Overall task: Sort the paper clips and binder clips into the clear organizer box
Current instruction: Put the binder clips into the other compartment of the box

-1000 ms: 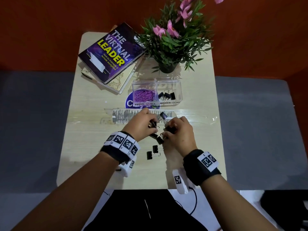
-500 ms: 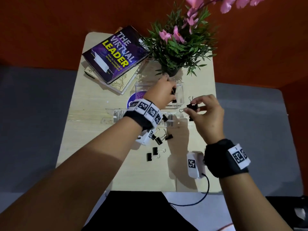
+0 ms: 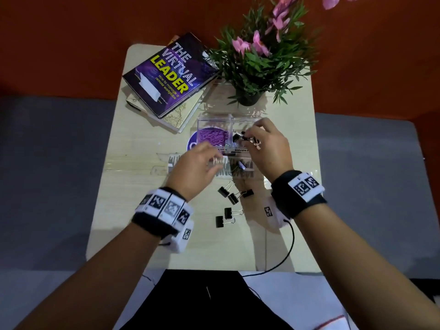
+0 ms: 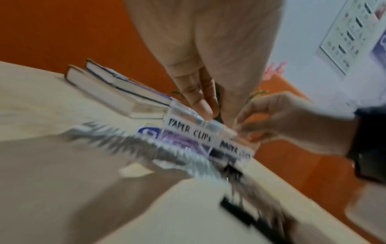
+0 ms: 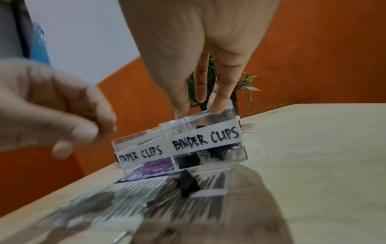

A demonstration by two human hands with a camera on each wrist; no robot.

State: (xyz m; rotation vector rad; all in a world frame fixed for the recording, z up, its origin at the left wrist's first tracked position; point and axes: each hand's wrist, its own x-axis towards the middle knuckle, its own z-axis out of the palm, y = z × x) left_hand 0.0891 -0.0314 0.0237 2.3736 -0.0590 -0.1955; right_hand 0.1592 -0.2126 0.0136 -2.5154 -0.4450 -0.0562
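Observation:
The clear organizer box [image 3: 214,119] stands mid-table with labels PAPER CLIPS and BINDER CLIPS [image 5: 205,140]. Purple paper clips [image 3: 212,137] fill its left compartment, and black binder clips [image 5: 186,160] lie in the right one. My right hand [image 3: 248,139] hovers over the right compartment and pinches a black binder clip [image 3: 238,136] at the rim. My left hand [image 3: 214,160] hangs in front of the box, fingers relaxed and empty. Several loose binder clips [image 3: 223,191] lie on the table between my wrists, and one more [image 5: 188,183] rests on the ruler.
A clear ruler [image 3: 164,161] lies across the table [image 3: 133,210] just in front of the box. Stacked books [image 3: 169,72] sit at the back left and a potted plant [image 3: 259,63] directly behind the box. A cable [image 3: 289,248] trails from my right wrist.
My left hand has drawn back from the box toward me, empty. My right hand has carried its binder clip left, to above the right compartment.

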